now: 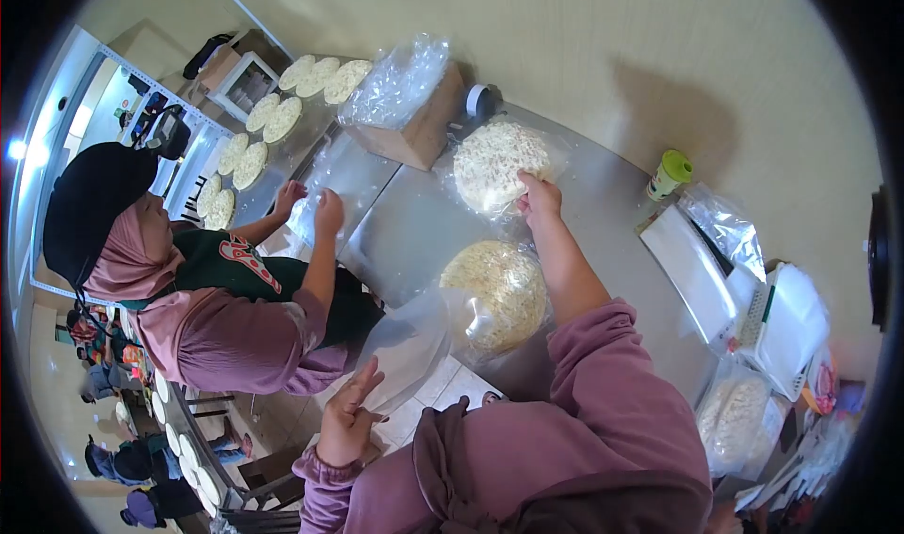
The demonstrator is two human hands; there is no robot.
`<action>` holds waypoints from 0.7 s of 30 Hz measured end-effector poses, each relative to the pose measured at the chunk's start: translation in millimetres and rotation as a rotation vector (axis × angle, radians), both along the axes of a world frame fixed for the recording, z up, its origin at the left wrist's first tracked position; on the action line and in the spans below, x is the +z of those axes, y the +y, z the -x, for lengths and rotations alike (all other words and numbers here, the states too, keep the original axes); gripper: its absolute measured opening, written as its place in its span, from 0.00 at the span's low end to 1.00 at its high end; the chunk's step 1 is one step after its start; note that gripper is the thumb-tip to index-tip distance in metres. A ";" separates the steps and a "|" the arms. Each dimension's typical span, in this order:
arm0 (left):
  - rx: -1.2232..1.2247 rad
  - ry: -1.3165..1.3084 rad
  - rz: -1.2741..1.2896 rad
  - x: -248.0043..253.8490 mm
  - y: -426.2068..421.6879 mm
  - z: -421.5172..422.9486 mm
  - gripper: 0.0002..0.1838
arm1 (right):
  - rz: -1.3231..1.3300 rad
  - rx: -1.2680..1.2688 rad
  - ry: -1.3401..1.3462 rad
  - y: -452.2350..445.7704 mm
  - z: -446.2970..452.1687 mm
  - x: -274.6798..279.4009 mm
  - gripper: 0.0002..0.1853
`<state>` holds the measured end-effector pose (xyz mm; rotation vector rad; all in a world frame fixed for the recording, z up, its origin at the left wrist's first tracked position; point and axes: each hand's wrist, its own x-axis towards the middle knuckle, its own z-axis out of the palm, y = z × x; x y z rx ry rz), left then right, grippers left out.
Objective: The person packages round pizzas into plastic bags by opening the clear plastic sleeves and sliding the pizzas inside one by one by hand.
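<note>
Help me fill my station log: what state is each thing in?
Far disc: flat, clear plastic around it
Near disc: flat, under clear film
Right hand: closed at far disc's edge
Left hand: fingers spread, grip unclear
Translucent sheet: raised beside left hand
Cardboard box: plastic heap on top
Green cup: lidded

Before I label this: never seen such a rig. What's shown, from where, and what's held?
No robot here: one person works bare-handed, seen by a single head-worn camera looking forward and down. The right hand seems to pinch the edge of a pale, round, speckled disc amid clear plastic; the left hand is beside a translucent plastic sheet, hold unclear. A yellowish round disc in clear plastic lies nearer on the grey metal table; a brown cardboard box stands farther back. The dark-capped co-worker is someone else.
</note>
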<state>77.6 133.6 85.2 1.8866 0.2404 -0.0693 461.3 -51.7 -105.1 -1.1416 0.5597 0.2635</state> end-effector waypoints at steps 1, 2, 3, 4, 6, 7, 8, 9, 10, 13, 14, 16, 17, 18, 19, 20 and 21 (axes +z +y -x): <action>0.005 0.023 -0.054 4.7 -1.3 -3.2 0.39 | -0.029 -0.045 -0.008 4.3 -3.3 1.4 0.23; 0.037 0.074 -0.063 10.6 -2.7 -4.6 0.38 | -0.035 -0.047 -0.007 9.5 -6.9 3.1 0.23; 0.063 0.084 -0.060 13.6 -4.0 -5.3 0.38 | -0.010 -0.102 -0.033 14.9 -10.9 5.4 0.25; 0.087 0.092 -0.059 15.9 -5.5 -6.0 0.38 | 0.015 -0.157 -0.061 20.6 -16.1 4.0 0.28; 0.099 0.084 -0.048 16.3 -6.1 -5.6 0.37 | -0.068 -0.244 -0.108 37.2 -20.8 0.4 0.29; 0.091 0.066 -0.053 13.4 -4.3 -3.8 0.37 | -0.144 -0.325 -0.153 41.5 -22.4 -1.6 0.31; 0.084 0.049 -0.057 11.7 -4.0 -2.9 0.37 | -0.148 -0.327 -0.156 39.7 -23.9 -4.2 0.31; 0.083 0.046 -0.058 11.6 -5.3 -2.2 0.37 | -0.254 -0.275 -0.188 35.3 -24.9 -7.1 0.32; 0.118 0.048 -0.027 15.0 -8.8 -3.5 0.37 | -0.360 -0.221 -0.222 30.1 -23.5 -3.0 0.33; 0.161 0.023 0.025 17.6 -10.7 -4.3 0.36 | -0.579 -0.079 -0.265 3.2 -10.9 13.0 0.31; 0.168 0.005 0.042 17.4 -10.0 -3.8 0.36 | -0.575 -0.083 -0.270 -10.0 -5.6 14.4 0.31; 0.145 -0.009 0.036 16.6 -8.5 -4.2 0.37 | -0.587 0.075 -0.275 -43.6 7.8 18.6 0.30; 0.153 -0.018 0.039 16.5 -8.9 -4.4 0.37 | -0.610 0.129 -0.354 -63.9 21.8 21.1 0.29; 0.157 -0.026 0.043 16.5 -9.2 -5.0 0.37 | -0.631 0.181 -0.435 -81.6 40.9 25.6 0.28; 0.128 -0.063 0.046 16.7 -9.3 -5.6 0.38 | -0.619 0.167 -0.448 -95.2 64.5 38.1 0.28; 0.102 -0.067 0.057 16.6 -8.4 -6.0 0.38 | -0.866 0.140 -0.521 -109.5 91.7 53.6 0.28; 0.091 -0.099 0.053 15.4 -8.1 -6.6 0.38 | -1.108 0.109 -0.598 -122.6 116.2 60.0 0.29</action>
